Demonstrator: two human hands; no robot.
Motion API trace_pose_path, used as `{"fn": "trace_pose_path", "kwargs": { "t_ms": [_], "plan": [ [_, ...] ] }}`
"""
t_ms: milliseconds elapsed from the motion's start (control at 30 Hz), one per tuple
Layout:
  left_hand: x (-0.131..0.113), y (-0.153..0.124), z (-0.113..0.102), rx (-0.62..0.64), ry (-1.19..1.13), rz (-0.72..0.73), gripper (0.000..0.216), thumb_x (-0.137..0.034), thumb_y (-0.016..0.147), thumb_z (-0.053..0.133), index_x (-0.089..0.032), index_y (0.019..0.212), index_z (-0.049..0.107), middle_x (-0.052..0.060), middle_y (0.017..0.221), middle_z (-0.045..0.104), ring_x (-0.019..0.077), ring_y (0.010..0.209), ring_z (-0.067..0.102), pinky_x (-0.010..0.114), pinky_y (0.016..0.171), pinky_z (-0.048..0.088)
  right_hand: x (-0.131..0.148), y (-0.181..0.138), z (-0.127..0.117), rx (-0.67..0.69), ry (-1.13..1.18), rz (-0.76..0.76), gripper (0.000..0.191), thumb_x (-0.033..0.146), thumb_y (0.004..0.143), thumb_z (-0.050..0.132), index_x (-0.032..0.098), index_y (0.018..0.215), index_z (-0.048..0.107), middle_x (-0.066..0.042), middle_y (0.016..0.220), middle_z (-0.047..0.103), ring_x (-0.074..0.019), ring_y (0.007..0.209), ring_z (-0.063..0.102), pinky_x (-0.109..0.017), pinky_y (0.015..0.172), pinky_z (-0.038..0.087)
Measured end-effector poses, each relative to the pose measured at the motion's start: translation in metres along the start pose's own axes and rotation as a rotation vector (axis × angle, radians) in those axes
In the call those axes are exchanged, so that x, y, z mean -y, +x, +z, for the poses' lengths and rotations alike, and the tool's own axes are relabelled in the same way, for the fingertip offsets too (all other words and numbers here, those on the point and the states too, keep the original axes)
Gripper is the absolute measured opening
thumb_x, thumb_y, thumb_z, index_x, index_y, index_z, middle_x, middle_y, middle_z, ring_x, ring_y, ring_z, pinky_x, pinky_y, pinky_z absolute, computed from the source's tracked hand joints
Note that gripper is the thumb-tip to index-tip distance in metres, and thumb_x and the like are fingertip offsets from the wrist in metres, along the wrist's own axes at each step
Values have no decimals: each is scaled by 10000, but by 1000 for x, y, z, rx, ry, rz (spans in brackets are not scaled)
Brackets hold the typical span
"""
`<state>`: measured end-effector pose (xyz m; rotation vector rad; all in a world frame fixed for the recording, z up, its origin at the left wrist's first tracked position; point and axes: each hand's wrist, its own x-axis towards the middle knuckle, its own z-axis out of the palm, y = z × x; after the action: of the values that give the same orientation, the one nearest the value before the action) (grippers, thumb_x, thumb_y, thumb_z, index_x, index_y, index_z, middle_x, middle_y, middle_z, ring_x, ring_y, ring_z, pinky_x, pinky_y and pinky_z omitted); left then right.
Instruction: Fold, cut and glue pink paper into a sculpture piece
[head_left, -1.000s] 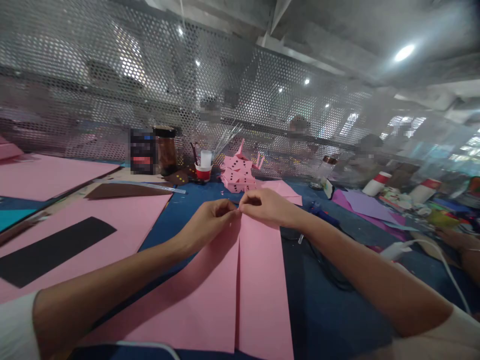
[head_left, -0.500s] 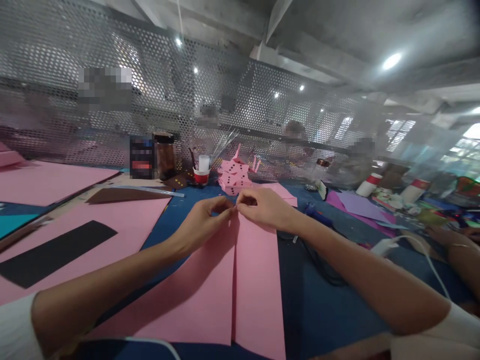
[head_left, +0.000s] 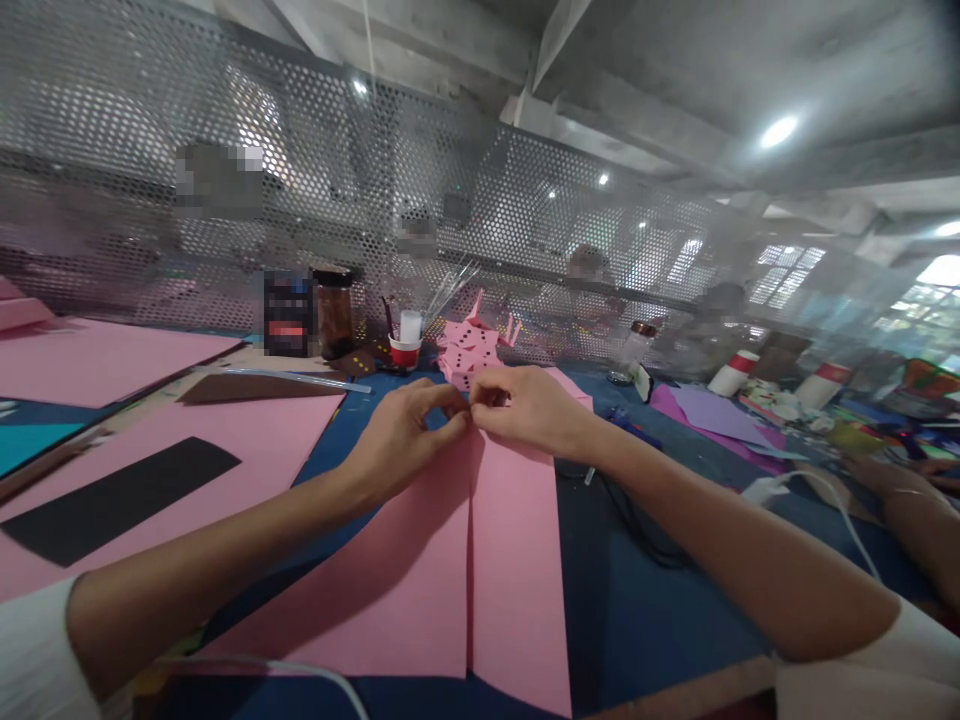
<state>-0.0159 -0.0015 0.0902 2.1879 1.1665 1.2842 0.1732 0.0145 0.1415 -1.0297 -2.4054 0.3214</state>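
Observation:
A pink paper sheet lies on the blue table in front of me, its two side flaps folded in to meet along a centre line. My left hand pinches the far end of the left flap with curled fingers. My right hand pinches the far end of the right flap. The two hands touch each other at the top of the centre line.
Large pink sheets with a black strip lie to the left. A jar, a red cup and pink dotted paper cubes stand by the perforated metal screen. Another person's arm rests at the right.
Both hands have stayed pinched at the far end of the fold and shifted slightly farther along it. The view has tilted a little.

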Motion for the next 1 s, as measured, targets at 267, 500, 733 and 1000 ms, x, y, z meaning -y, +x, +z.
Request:
{"fn": "trace_pose_path", "kwargs": {
  "t_ms": [267,500,733,1000],
  "plan": [
    [3,-2,5,-65,80,44,159,-301,828,582,-211,736,677,26,791,651,216,822,583,332,773,415,-7,5,6,20,163,21,108,134,808,583,183,715,608,43,700,579,-110,676,523,-242,636,371],
    [14,3,6,-36,49,-89,256,-370,934,511,-199,824,668,2,805,696,198,805,620,277,717,431,-28,-2,17,-72,299,125,115,265,917,643,170,907,706,-37,938,735,-154,888,665,-287,839,488],
    [57,1,24,92,157,-112,282,-409,946,538,-201,1025,712,77,1005,759,269,931,689,346,791,510,-94,-38,59,-136,257,364,197,324,924,619,171,1037,669,8,779,662,-155,720,632,-270,690,473],
    [68,-36,41,387,354,114,318,-230,937,537,-237,1196,720,90,1266,747,317,1262,615,489,1100,389,-107,-53,90,-110,98,424,172,233,909,594,227,1066,663,50,700,605,-145,620,562,-252,609,355]
  ]
}}
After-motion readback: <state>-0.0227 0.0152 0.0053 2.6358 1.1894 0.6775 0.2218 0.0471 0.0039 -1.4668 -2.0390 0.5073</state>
